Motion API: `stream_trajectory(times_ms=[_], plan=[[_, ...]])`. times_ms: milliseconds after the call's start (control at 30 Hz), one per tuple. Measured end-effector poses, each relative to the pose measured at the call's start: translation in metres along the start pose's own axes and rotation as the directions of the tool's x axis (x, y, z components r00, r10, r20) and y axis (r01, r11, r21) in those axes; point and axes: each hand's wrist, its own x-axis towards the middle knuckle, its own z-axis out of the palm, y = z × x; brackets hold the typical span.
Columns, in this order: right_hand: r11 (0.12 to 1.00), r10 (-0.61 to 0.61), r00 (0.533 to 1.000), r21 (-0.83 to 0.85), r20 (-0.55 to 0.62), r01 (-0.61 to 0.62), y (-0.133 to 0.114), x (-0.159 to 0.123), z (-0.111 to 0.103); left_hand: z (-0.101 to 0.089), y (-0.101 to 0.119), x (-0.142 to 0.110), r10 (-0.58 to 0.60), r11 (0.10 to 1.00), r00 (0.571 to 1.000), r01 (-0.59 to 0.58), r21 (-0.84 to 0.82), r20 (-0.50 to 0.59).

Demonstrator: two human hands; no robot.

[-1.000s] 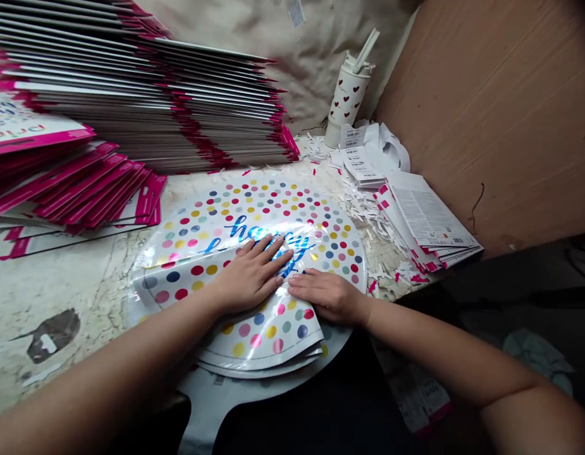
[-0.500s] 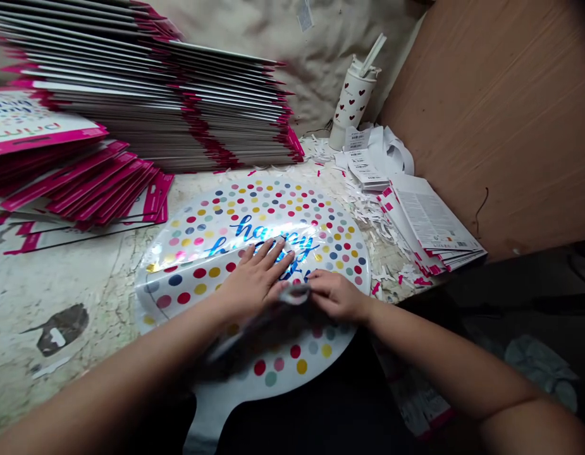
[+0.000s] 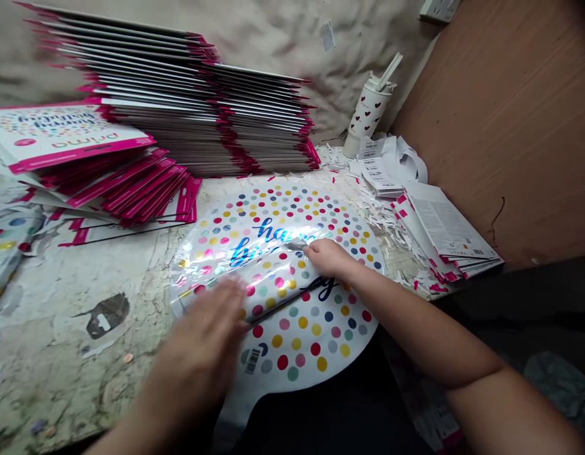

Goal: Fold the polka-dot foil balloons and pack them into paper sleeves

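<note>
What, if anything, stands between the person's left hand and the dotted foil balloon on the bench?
Nothing visible does. The blurred left hand is just over the folded part of the dotted foil balloon, with no object between them. The right hand rests on the fold further along, away from it.

Workbench [image 3: 50,322], dotted foil balloon [image 3: 283,208], packaged stacks [image 3: 202,120]

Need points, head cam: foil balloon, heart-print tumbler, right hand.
Polka-dot foil balloon [image 3: 292,208]: head view, dotted upper face.
Heart-print tumbler [image 3: 367,112]: head view, middle of the cup body.
Right hand [image 3: 329,259]: head view, back of the hand.
</note>
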Motion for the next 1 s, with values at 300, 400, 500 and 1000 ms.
stream_trajectory(times_ms=[300,400,500,1000], plan=[[0.846,-0.51,0.841,-0.28,-0.182,0.453,-0.014,-0.023,0.039,0.054,0.045,-0.013,0.036,0.997,0.986,-0.046,0.057,0.165],[0.857,-0.474,0.878,-0.265,-0.07,0.442,-0.002,-0.017,0.04,0.051,0.043,-0.014,0.02,0.999,0.987,-0.025,0.029,0.162],[0.898,-0.4,0.908,-0.252,-0.125,0.361,0.018,-0.018,0.025,0.051,0.044,-0.015,0.005,1.0,0.984,-0.007,0.007,0.176],[0.569,-0.778,0.367,-0.324,-0.509,0.756,0.042,-0.092,0.044,0.043,0.025,0.006,-0.038,0.993,0.974,0.062,-0.102,0.223]])
